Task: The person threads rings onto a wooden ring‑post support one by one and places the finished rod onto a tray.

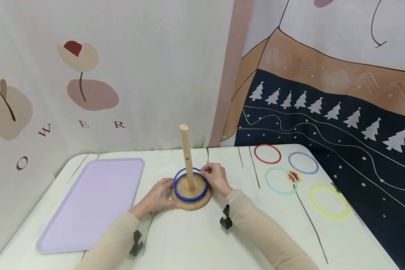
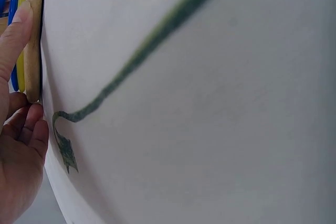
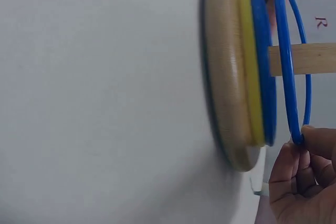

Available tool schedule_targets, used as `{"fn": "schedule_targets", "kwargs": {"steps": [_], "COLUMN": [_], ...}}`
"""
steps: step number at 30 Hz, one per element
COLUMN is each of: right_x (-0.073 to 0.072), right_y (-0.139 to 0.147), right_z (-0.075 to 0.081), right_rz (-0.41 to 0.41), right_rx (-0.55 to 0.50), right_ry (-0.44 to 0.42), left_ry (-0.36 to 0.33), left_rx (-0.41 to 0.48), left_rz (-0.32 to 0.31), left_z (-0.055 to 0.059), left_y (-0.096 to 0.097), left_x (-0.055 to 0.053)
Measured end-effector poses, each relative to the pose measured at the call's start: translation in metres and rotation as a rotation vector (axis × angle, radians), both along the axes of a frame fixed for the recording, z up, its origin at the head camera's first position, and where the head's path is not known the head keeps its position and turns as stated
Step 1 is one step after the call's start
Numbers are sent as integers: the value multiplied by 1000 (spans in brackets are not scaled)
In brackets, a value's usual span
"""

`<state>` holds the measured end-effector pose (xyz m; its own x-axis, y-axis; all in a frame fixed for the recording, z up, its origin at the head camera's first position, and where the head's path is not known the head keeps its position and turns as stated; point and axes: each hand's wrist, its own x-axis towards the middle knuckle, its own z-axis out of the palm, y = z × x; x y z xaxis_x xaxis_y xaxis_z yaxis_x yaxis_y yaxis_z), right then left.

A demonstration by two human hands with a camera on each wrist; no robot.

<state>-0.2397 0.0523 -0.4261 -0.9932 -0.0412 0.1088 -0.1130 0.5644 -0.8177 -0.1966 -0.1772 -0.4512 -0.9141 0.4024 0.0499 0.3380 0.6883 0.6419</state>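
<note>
A wooden ring stand has an upright peg (image 1: 186, 148) on a round base (image 1: 198, 205). My right hand (image 1: 218, 178) pinches a thin blue ring (image 3: 285, 40) between thumb and fingers; the ring encircles the peg and hangs tilted above the base. Below it, a yellow ring (image 3: 251, 77) lies against the base with another blue ring (image 3: 261, 35) on top. At the base's left side, my left hand (image 1: 158, 195) grips the rim, its thumb (image 2: 20, 24) on the near edge and its fingers curled at the far edge.
On the table's right lie a red ring (image 1: 267, 162), a light blue ring (image 1: 303, 172), a turquoise ring (image 1: 281, 192) and a yellow ring (image 1: 330, 214). A lilac tray (image 1: 91, 202) lies on the left. Printed cloth hangs behind the table.
</note>
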Motion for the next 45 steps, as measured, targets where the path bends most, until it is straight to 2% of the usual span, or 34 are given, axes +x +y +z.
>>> {"fn": "schedule_targets", "kwargs": {"steps": [4,13,24,35,45], "right_x": [0,-1,-2,-1,2], "right_y": [0,-2,-4,-3,2], "right_z": [-6,-9,-11,-14,-11], "right_rz": [-1,-11,-2,9,5], "right_rx": [25,39,42,31,-7], "right_ry": [8,47,24,28,15], "left_ry": [-25,-3,-19,1,-33], "left_rx": [-6,-5,-9,-3,-12], "left_rz": [6,2,12,8,28], "left_z": [0,-1,-1,-1,0], "left_y": [1,0,1,0,2], "left_x": [0,-1,-1,0,0]}}
